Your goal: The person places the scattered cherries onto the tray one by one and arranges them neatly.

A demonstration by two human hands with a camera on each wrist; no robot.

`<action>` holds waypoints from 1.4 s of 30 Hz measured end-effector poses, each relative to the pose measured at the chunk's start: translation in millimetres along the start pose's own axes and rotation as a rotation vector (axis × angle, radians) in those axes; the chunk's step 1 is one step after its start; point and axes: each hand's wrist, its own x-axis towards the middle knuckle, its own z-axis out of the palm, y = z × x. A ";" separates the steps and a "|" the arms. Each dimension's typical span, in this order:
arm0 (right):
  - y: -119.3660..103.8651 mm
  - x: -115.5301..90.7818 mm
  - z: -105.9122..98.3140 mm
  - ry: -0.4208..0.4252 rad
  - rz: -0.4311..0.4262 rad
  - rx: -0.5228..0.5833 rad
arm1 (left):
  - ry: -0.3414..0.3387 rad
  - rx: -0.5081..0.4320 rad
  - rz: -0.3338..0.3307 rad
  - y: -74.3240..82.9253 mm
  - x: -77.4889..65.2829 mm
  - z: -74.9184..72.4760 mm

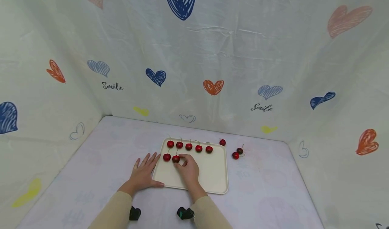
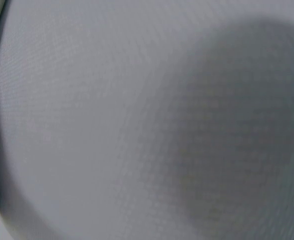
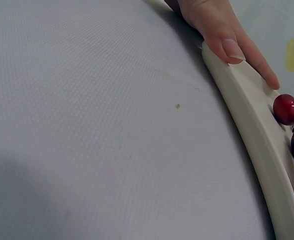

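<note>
A cream tray (image 1: 212, 175) lies on the table with several red cherries on it. A back row, stems up, includes a cherry (image 1: 188, 146) near the middle. In front of that row, a second row begins with a cherry (image 1: 166, 157) at the left. Beside it, the right hand (image 1: 189, 170) pinches a dark red cherry (image 1: 176, 159) between thumb and index finger, close over the tray. The left hand (image 1: 143, 175) lies spread along the tray's left side, fingertips at the rim. In the right wrist view its thumb (image 3: 232, 50) rests on the tray's near corner.
Right of the tray, a cherry (image 1: 223, 142) lies near its back corner, and a red cherry (image 1: 235, 155) and a darker cherry (image 1: 239, 150) lie close together. The pale table (image 1: 267, 188) runs back to a hanging cloth (image 1: 231, 63) printed with hearts.
</note>
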 end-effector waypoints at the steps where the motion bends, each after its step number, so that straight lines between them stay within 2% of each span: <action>1: 0.1 -0.2 -0.4 0.004 -0.001 0.025 | 0.000 -0.004 0.001 0.0 0.0 -0.3; 8: 2.4 -1.1 -9.9 0.004 0.062 0.266 | -0.008 -0.008 0.002 -0.5 -0.6 -1.2; 16: 8.0 7.0 -49.7 0.030 0.157 0.378 | -0.025 -0.014 -0.013 2.4 0.9 -2.3; 24: 27.9 22.4 -90.5 0.140 0.175 0.326 | -0.024 -0.021 -0.018 4.3 -0.9 -5.5; 32: 49.9 23.6 -122.5 0.186 0.216 0.285 | -0.010 -0.042 -0.003 -0.3 -0.2 1.2; 42: 78.7 27.8 -154.7 0.249 0.302 0.198 | -0.004 -0.038 0.000 0.8 -1.6 -2.2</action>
